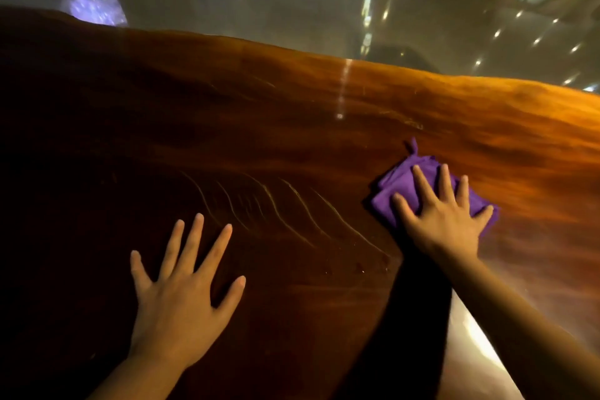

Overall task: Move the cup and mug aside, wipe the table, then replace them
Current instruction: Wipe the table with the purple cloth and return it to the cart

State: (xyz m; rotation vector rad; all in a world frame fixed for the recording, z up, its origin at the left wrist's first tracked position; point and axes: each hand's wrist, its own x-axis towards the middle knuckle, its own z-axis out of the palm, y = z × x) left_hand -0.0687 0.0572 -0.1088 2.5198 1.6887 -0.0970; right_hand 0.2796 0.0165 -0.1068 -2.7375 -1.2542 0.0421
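Note:
A dark reddish wooden table [259,127] fills most of the view. My right hand [441,214] lies flat, fingers spread, pressing a folded purple cloth [402,178] onto the table at the right. My left hand [181,289] rests flat on the wood at the lower left, fingers apart, holding nothing. Neither the cup nor the mug is in view. Faint curved streaks [285,208] mark the surface between my hands.
The table's wavy far edge [292,42] borders a glossy grey floor [324,3] that reflects ceiling lights. A glowing purple patch [94,6] shows at the upper left. A bright floor strip [480,344] lies under my right forearm.

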